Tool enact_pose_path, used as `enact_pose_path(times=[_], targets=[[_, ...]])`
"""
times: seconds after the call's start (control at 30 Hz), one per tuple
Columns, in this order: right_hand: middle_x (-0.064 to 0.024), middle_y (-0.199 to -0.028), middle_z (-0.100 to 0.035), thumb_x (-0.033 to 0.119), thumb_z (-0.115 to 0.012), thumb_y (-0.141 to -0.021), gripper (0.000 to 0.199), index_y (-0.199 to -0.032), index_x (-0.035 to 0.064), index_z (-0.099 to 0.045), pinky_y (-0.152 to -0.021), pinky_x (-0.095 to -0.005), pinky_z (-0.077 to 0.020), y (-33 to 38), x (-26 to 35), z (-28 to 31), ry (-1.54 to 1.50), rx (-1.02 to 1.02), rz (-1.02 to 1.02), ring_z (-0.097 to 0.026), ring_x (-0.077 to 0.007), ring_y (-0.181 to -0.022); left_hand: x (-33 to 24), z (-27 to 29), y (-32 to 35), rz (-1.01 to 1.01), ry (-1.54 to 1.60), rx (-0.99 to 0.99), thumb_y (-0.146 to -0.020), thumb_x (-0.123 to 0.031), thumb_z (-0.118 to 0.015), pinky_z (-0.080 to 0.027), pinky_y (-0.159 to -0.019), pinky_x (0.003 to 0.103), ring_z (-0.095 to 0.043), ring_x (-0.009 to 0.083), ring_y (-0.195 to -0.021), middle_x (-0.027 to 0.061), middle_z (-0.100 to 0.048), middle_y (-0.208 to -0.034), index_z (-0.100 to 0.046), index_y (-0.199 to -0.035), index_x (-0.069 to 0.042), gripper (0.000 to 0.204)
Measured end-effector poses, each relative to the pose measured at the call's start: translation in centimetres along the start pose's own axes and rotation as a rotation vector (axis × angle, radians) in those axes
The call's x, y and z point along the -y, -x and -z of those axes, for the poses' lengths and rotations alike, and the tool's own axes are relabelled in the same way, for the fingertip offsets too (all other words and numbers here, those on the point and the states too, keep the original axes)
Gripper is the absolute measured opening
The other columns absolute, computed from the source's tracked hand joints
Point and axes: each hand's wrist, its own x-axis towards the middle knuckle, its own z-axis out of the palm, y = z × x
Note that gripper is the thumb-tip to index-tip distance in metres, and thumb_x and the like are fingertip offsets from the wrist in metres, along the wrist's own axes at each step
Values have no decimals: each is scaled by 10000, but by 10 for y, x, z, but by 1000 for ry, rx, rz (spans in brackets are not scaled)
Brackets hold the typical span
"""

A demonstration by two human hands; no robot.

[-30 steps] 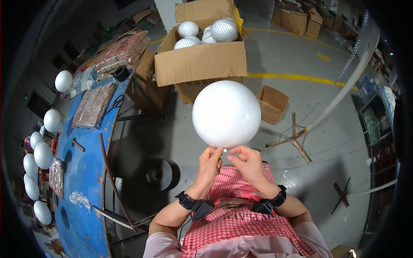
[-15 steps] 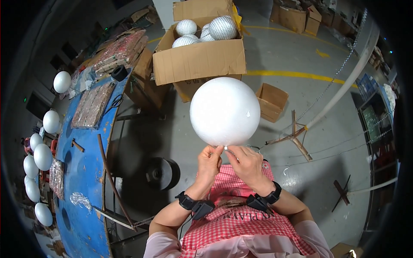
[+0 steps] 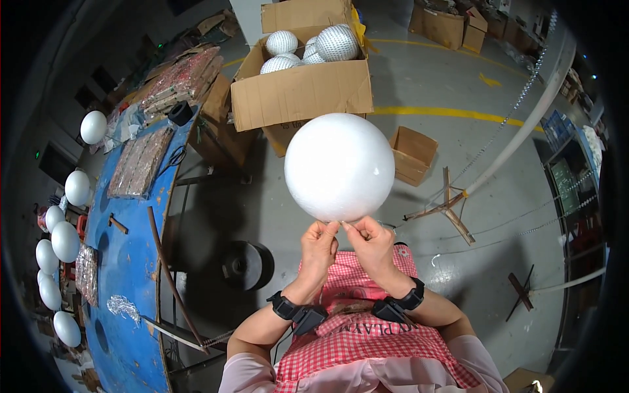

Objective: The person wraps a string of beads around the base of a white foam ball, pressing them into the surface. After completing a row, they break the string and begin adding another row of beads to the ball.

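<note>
A large smooth white ball (image 3: 339, 167) is in front of me, just beyond my fingertips. My left hand (image 3: 319, 245) is closed in a pinch at the ball's near edge, thumb and forefinger pressed together. Beside it, my right hand (image 3: 371, 245) pinches too, its fingertips almost meeting the left ones. Whatever is between the fingers is too small to make out. Black bands with small boxes circle both wrists, above a red-and-white checked apron (image 3: 354, 337).
At left stands a blue table (image 3: 131, 255) with wrapped bundles, scissors and a stick. Several white balls (image 3: 65, 241) line its far side. Ahead, an open carton (image 3: 301, 98) holds silvery studded balls; a smaller box (image 3: 414, 156) sits right of it. A pole on a wooden stand (image 3: 452, 203) is at right.
My right hand's fingers have curled in more, and the small white bit at its fingertips no longer shows clearly. The ball has shifted slightly up and left.
</note>
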Motion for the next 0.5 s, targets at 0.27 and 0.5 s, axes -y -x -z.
enact_pose_path(times=[0.27,0.5], targets=[[-99,-536,-566,180,-716,-764,237,-665,25,-567,-413,-314,-398,-15,-7,7,113,-41,165,-551,-224,-435,-5,-1,-2,27,28,65,-918,-319,-554,-176,-334,201,-267,43,-364,-30,-411,-506,-494,-790,-97,263],[-108,-589,-581,119,-708,-760,189,-693,7,-571,-439,-305,-400,-13,-1,12,229,15,250,-542,-219,-465,-1,2,-11,5,-81,6,-906,-270,-584,-169,-332,205,-259,39,-360,-46,-368,-478,-486,-762,-97,245]])
